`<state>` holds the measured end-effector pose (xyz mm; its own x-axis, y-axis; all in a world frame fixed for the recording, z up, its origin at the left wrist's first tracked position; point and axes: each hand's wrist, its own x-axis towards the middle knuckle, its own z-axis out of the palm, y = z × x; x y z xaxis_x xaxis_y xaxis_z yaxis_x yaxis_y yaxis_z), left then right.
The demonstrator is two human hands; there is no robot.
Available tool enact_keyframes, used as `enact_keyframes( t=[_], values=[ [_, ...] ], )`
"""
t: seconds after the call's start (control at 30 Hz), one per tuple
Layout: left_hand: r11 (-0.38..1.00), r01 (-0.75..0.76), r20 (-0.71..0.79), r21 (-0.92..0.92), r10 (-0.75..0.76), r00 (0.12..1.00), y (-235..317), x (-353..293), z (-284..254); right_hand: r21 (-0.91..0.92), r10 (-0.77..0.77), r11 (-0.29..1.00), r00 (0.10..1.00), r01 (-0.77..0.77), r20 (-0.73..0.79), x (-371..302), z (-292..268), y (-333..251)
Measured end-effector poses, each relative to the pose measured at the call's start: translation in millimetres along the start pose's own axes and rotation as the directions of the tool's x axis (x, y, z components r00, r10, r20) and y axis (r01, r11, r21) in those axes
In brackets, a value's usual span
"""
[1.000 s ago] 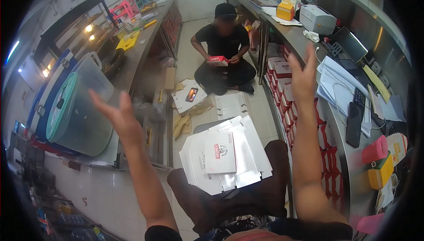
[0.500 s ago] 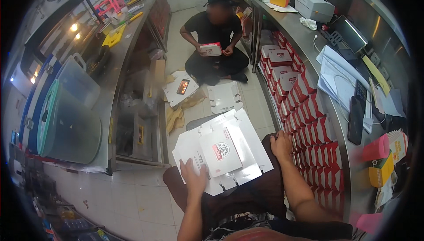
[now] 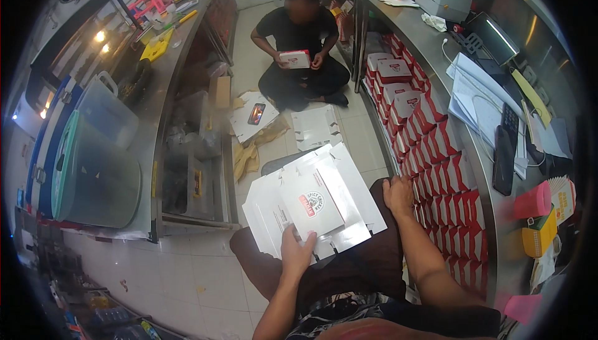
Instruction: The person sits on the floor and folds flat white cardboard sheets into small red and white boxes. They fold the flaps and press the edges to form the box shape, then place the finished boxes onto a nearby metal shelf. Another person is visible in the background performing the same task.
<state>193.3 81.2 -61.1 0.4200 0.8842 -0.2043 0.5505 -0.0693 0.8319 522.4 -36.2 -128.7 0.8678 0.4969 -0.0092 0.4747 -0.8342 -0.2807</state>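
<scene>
While left fingers (image 3: 288, 234) rest at its corner | white box (image 3: 314, 198) lies beyond

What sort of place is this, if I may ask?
Probably the back room or kitchen of a takeaway food shop: red-and-white cartons are stacked below the right-hand steel counter, flat white cardboard lies in front, and a large plastic tub stands on the left.

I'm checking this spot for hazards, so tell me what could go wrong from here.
The white cardboard pieces on the lap might slide off: only the left hand touches them, while the right hand is off them.
The phone lying on white card at floor level could be stepped on.
</scene>
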Motion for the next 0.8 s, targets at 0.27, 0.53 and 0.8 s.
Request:
enact_keyframes(
  t=[0.27,0.53,0.8],
  values=[
    [0.985,0.100,0.041,-0.140,-0.095,0.995,-7.5,0.1,6.4,0.048,-0.008,0.999,0.990,0.015,-0.138,-7.9,1.1,3.9],
    [0.819,0.156,0.076,-0.552,-0.137,0.988,-25.6,0.4,11.9,0.041,-0.013,0.999,0.997,0.016,-0.078,-7.4,1.6,11.7],
    [0.745,0.119,-0.025,-0.657,-0.179,0.984,-5.7,-2.7,-4.4,0.098,-0.063,0.993,0.992,0.073,-0.106,-5.0,4.4,14.2]
  ],
)
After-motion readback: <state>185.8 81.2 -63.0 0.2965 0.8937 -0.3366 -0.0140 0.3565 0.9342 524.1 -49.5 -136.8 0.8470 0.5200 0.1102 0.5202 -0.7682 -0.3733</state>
